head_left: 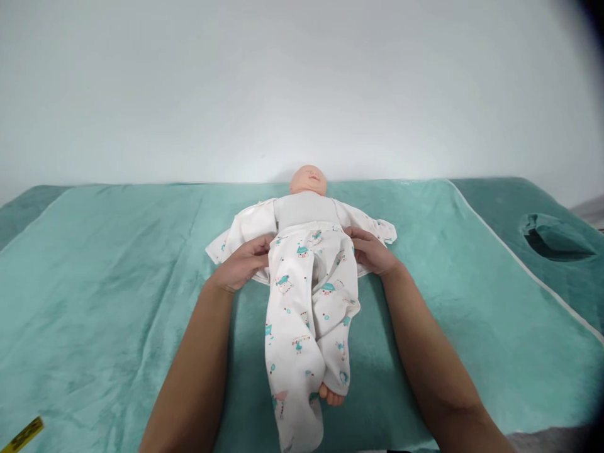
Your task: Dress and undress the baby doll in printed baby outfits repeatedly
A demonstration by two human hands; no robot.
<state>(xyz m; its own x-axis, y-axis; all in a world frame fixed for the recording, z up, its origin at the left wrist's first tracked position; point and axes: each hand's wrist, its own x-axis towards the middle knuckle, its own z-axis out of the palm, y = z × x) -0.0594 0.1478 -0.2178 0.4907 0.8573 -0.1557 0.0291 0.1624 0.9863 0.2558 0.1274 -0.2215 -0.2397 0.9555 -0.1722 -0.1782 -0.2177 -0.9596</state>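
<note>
A baby doll [309,178] lies on its back on a teal blanket [117,283], head toward the wall. A white printed sleepsuit [309,302] covers its legs up to the waist; the grey torso [306,209] is bare and the sleeves lie spread at the sides. One bare foot [331,395] sticks out at the bottom of the right-hand leg. My left hand [243,264] is closed on the sleepsuit's waist edge at the doll's left side. My right hand [370,251] grips the same edge on the other side.
The blanket covers a padded teal table [500,195] against a pale wall. A face hole [554,239] in the table shows at the far right. A yellow tape or tag [23,434] lies at the lower left corner.
</note>
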